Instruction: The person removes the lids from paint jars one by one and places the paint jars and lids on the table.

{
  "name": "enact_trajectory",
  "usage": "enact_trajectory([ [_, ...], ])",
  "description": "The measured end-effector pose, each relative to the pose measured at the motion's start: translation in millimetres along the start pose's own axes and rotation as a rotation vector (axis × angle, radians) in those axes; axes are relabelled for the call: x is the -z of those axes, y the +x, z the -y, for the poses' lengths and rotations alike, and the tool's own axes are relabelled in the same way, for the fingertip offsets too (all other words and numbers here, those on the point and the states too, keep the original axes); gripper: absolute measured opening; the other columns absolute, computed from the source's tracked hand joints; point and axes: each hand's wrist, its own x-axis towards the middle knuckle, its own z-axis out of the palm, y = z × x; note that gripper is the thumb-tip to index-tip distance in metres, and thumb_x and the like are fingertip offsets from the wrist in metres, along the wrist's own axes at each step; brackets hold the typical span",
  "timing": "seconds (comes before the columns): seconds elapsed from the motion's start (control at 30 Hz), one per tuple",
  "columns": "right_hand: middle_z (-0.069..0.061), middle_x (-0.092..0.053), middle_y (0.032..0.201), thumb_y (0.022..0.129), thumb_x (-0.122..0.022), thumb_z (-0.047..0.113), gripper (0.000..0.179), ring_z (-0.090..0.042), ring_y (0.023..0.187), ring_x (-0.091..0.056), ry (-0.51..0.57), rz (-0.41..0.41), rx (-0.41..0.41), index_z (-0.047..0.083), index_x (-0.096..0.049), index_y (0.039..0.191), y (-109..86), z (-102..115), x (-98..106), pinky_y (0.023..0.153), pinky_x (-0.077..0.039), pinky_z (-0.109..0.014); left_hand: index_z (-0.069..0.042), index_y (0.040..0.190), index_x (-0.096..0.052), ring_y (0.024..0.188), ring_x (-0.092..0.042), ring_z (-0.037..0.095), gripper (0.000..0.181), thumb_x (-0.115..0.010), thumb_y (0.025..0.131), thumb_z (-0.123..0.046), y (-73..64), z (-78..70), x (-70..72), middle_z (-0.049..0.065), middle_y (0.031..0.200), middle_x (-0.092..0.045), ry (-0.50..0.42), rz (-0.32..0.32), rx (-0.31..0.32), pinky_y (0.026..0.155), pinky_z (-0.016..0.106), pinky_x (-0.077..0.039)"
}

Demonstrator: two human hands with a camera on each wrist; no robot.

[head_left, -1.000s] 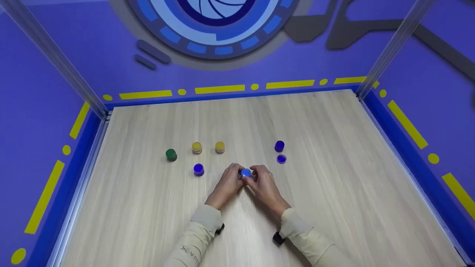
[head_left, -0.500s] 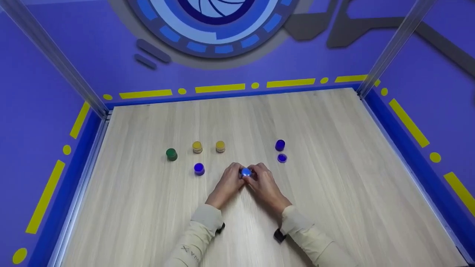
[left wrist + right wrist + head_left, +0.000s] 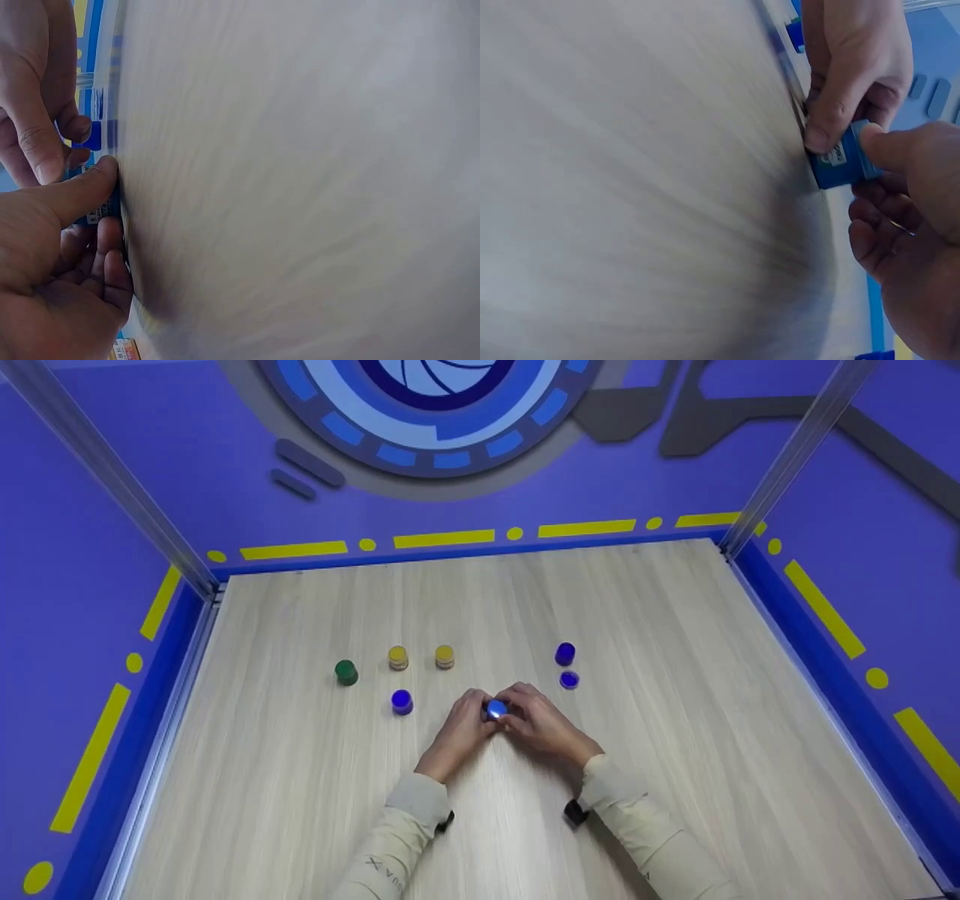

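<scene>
Near the middle of the table, a small blue paint jar [image 3: 838, 159] with a paper label stands between both hands. My left hand [image 3: 463, 727] grips its body low down, thumb across the label in the right wrist view. My right hand [image 3: 540, 724] pinches the lighter blue lid [image 3: 496, 709] at the top between thumb and fingers. The lid sits on the jar in the right wrist view. In the left wrist view, fingers cover most of the jar.
Left of the hands stand a green jar [image 3: 346, 673], two yellow-topped jars [image 3: 398, 658] and a violet-blue jar [image 3: 402, 702]. To the right, a dark violet jar [image 3: 565, 654] has a shallow violet lid-like disc [image 3: 569, 680] in front. Blue walls [image 3: 450, 521] bound the wooden table [image 3: 300, 780].
My right hand has turned about the lid, its wrist and forearm swinging out to the right. The left hand and the blue jar stay in place.
</scene>
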Motion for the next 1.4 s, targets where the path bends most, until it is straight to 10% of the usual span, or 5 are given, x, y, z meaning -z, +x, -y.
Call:
enact_trajectory([
  [0.27,-0.013,-0.067,0.117,0.095,-0.075,0.012,0.041,-0.024,0.106,-0.063,0.121,0.005,-0.101,-0.004,-0.064,0.131,-3.7,-5,0,0.094,-0.051,-0.042,0.002,0.105,-0.061,0.097,-0.058,0.024,0.03,-0.082,0.088,-0.01,0.4,-0.6,-0.6,0.01,0.102,-0.06,-0.021,0.001,0.0,0.091,0.043,-0.05],
  [0.57,-0.013,-0.064,0.092,0.091,-0.079,0.012,0.032,-0.025,0.082,-0.06,0.125,-0.408,-0.278,-0.006,-0.065,0.113,-6.9,19,-28,0.073,-0.05,-0.034,-0.001,0.101,-0.061,0.088,-0.053,0.019,0.027,-0.083,0.086,-0.007,1.8,1.8,-1.5,0.005,0.096,-0.058,-0.008,-0.018,0.003,0.083,0.038,-0.05],
  [0.77,-0.01,-0.061,0.09,0.085,-0.086,0.016,0.035,-0.021,0.081,-0.057,0.02,-0.527,-0.318,-0.004,-0.065,0.104,-5.5,30,-43,0.071,-0.048,-0.034,0.003,0.101,-0.062,0.091,-0.06,0.027,0.024,-0.076,0.081,0.007,1.0,3.8,-3.3,0.011,0.096,-0.062,0.011,-0.072,-0.063,0.087,0.041,-0.051],
  [1.1,-0.01,-0.062,0.09,0.084,-0.087,0.017,0.034,-0.019,0.08,-0.057,0.017,-0.497,-0.325,-0.005,-0.067,0.102,-3.5,29,-46,0.071,-0.047,-0.032,0.006,0.106,-0.062,0.096,-0.061,0.029,0.027,-0.072,0.081,0.011,-0.1,2.5,-1.4,0.012,0.1,-0.062,-0.006,-0.046,-0.034,0.091,0.043,-0.05],
  [1.4,-0.008,-0.066,0.096,0.09,-0.08,0.008,0.02,-0.018,0.087,-0.062,0.021,-0.312,-0.215,0.0,-0.072,0.106,-5.0,20,-27,0.075,-0.053,-0.033,0.002,0.103,-0.062,0.089,-0.056,0.022,0.027,-0.078,0.082,0.008,1.7,1.9,-1.3,0.008,0.096,-0.059,-0.018,-0.031,-0.019,0.085,0.039,-0.049],
])
